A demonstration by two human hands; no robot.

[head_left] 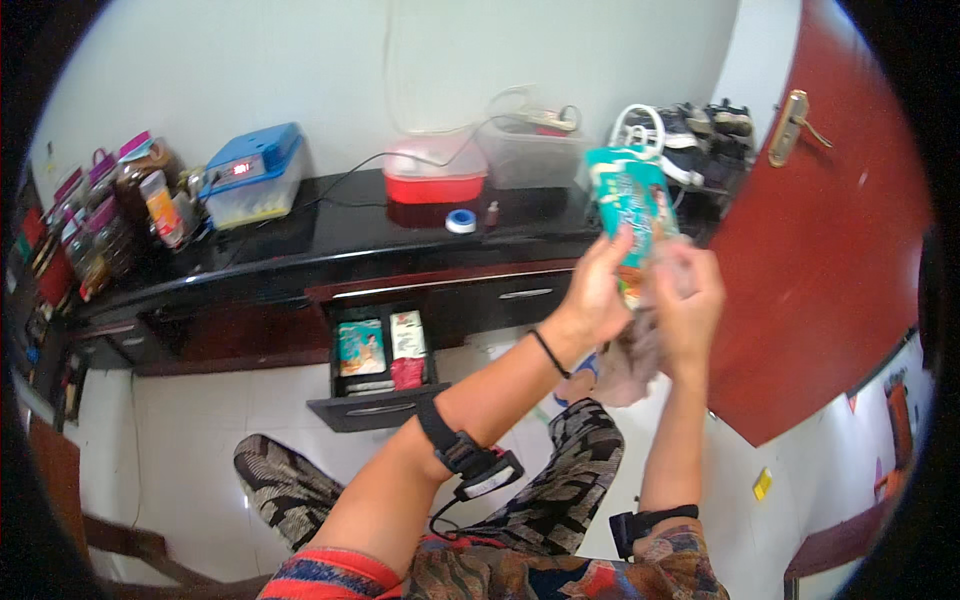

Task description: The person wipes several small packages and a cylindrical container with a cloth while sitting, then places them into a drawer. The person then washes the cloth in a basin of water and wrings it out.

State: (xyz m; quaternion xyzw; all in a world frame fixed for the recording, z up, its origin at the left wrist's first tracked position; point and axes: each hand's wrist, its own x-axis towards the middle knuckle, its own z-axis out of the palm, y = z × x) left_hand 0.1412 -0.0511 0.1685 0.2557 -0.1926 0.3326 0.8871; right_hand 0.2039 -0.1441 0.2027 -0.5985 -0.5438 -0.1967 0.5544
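Note:
My left hand (pixel 598 290) grips a teal printed packet (pixel 630 205) by its lower part and holds it up in front of me. My right hand (pixel 688 305) presses a brownish cloth (pixel 630 355) against the packet's lower end; the cloth hangs down below both hands. Both hands are raised above my patterned-trouser knees, right of an open dark drawer (pixel 385 375).
The open drawer holds several flat packets. A black low cabinet (pixel 330 240) carries a red-and-clear box (pixel 435 170), a blue-topped box (pixel 250 175), a tape roll (pixel 460 221) and jars at the left. A red door (pixel 820 230) stands at the right, shoes behind it.

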